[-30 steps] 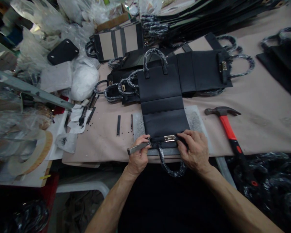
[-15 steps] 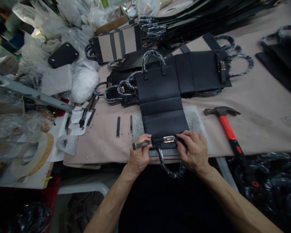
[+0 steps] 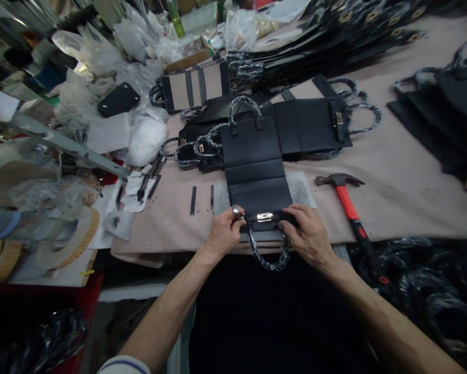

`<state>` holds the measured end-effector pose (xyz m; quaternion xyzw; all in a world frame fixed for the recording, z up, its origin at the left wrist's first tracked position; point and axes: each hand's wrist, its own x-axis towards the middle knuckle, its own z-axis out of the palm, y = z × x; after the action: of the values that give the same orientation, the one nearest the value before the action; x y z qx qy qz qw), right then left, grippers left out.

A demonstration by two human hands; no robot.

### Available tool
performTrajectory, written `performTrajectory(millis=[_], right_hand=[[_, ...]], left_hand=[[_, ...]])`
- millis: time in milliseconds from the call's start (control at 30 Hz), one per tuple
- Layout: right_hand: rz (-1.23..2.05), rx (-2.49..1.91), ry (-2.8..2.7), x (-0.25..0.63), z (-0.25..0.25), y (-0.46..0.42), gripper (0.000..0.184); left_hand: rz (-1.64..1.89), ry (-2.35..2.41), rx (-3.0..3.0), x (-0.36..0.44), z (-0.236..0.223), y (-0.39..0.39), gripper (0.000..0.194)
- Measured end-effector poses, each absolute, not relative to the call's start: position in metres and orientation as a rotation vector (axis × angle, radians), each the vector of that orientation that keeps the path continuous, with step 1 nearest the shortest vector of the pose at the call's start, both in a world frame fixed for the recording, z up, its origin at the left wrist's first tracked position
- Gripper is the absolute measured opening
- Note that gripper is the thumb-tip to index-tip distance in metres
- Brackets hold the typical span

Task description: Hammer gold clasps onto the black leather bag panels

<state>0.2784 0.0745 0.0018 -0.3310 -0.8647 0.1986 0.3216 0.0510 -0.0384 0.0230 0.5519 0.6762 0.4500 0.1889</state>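
A black handbag panel (image 3: 254, 145) lies unfolded over a grey slab (image 3: 302, 188), with plastic-wrapped handles at both ends. A shiny metal clasp (image 3: 264, 216) sits on its near strap, between my hands. My left hand (image 3: 224, 231) is closed around a short metal punch (image 3: 236, 210), whose round end points up towards me at the strap's left end. Its lower tip is hidden. My right hand (image 3: 310, 234) pinches the strap's right end between thumb and fingers. The near wrapped handle (image 3: 270, 265) hangs over the table edge.
A claw hammer (image 3: 348, 202) with a red and black grip lies to the right. A flat dark strip (image 3: 193, 200) and a thin metal rod (image 3: 212, 197) lie left of the slab. More black bags (image 3: 315, 124) are piled behind. A tape roll (image 3: 75, 239) stands at left.
The punch in my left hand has turned from lying sideways to standing up, end towards me. My right hand stays on the strap. The whole view has shifted slightly.
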Motion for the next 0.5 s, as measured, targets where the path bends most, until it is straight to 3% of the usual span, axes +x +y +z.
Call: performTrajectory(millis=[167, 267, 367, 500], right_hand=[[0.109, -1.306, -2.255, 0.337, -0.003, 0.101, 0.033], [0.107, -1.598, -2.327, 0.369, -0.01, 0.115, 0.048], [0.449, -1.814, -2.205, 0.383, -0.011, 0.129, 0.046], [1.176, -1.9, -1.747, 0.382, 0.002, 0.143, 0.02]], left_hand=[[1.259, 1.904, 1.558, 0.052, 0.026, -0.037, 0.022], [1.21, 1.909, 1.566, 0.052, 0.028, -0.035, 0.02], [1.194, 1.905, 1.537, 0.05, 0.029, -0.035, 0.018], [1.222, 1.897, 1.527, 0.048, 0.027, -0.036, 0.019]])
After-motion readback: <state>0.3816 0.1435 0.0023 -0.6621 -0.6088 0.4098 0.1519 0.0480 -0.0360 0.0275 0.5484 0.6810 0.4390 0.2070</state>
